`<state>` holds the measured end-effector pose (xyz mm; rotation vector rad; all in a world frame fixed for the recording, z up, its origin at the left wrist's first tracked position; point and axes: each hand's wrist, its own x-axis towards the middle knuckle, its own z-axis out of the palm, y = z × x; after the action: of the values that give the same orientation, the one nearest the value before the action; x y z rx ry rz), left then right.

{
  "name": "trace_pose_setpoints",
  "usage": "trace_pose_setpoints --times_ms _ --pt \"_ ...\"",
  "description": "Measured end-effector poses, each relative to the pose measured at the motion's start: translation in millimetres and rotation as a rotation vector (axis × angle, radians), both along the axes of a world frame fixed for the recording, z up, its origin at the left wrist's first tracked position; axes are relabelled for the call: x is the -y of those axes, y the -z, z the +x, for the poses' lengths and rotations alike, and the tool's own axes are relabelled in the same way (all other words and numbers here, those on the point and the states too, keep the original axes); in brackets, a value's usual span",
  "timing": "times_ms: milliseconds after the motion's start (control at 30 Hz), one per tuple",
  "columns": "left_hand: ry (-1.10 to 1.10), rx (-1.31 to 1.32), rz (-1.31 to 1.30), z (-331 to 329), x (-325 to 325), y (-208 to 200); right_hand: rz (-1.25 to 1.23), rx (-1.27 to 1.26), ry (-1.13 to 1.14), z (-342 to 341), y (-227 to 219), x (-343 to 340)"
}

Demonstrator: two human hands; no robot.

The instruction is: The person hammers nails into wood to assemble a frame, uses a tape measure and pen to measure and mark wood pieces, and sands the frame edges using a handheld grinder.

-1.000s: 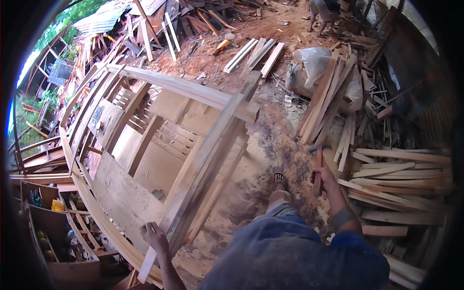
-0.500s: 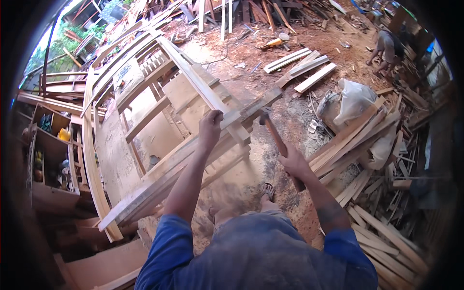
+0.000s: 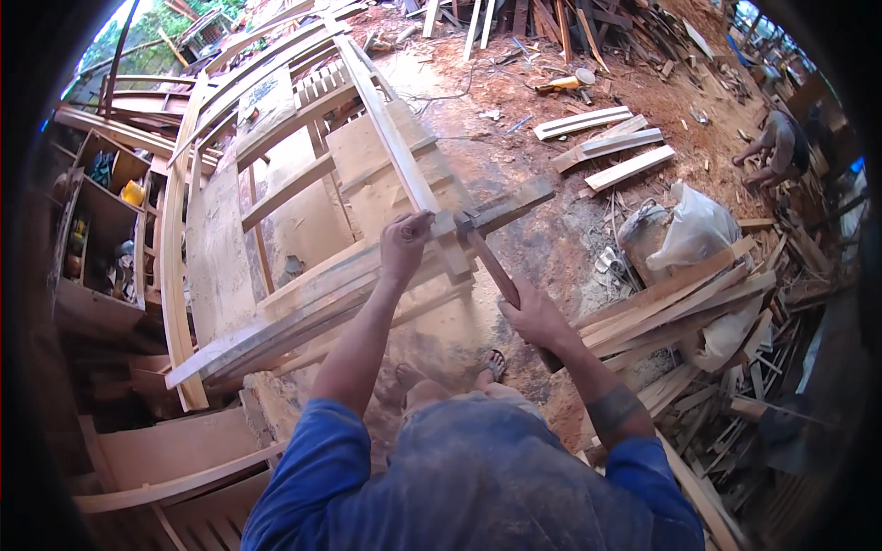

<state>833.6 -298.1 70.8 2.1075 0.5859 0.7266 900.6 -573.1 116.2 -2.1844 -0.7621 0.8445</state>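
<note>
Hammer (image 3: 493, 264) at the near right corner of the timber frame (image 3: 381, 119), head up against or just above the beam (image 3: 516, 204) there; contact impossible to tell. Right hand (image 3: 537, 321) wrapped firmly around the handle toward its butt, a short stub left below the fist, probably for leverage with some control. Left hand (image 3: 405, 243) curled at the same corner of the frame, just left of the hammer head. Perhaps steadying wood, perhaps pinching something small; cannot tell. Hands apart from each other.

Beam laid slantwise along the frame's near side, right end jutting past the corner; overhang possibly just spare length. Rail (image 3: 390, 138) running from that corner toward the frame's far end. Sheet panels (image 3: 363, 147) inside the frame, dusty.

Right of the frame, a strip of stained ground (image 3: 551, 243), by judgement room enough for the right forearm. Sandalled foot (image 3: 493, 365) planted near the frame's near side, likely for balance. Farther right of the frame, stacked planks (image 3: 684, 289) and a plastic sack (image 3: 694, 230), apparent limit on a wide swing. Beyond the frame's right corner, short boards (image 3: 625, 168) side by side; then a stooping co-worker (image 3: 781, 151), well apart. Left of the frame, an open wooden cabinet (image 3: 101, 303) with a yellow container (image 3: 133, 193); tight on that edge.
</note>
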Motion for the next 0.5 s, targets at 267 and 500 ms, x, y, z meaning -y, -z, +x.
trace_pose_setpoints --times_ms 267,500 --pt "0.036 -0.017 0.102 -1 -6 7 0.187 0.116 0.01 12 -76 3" --pt "0.011 -0.054 0.093 -1 -6 5 0.2 0.27 -0.074 7 -121 -30"
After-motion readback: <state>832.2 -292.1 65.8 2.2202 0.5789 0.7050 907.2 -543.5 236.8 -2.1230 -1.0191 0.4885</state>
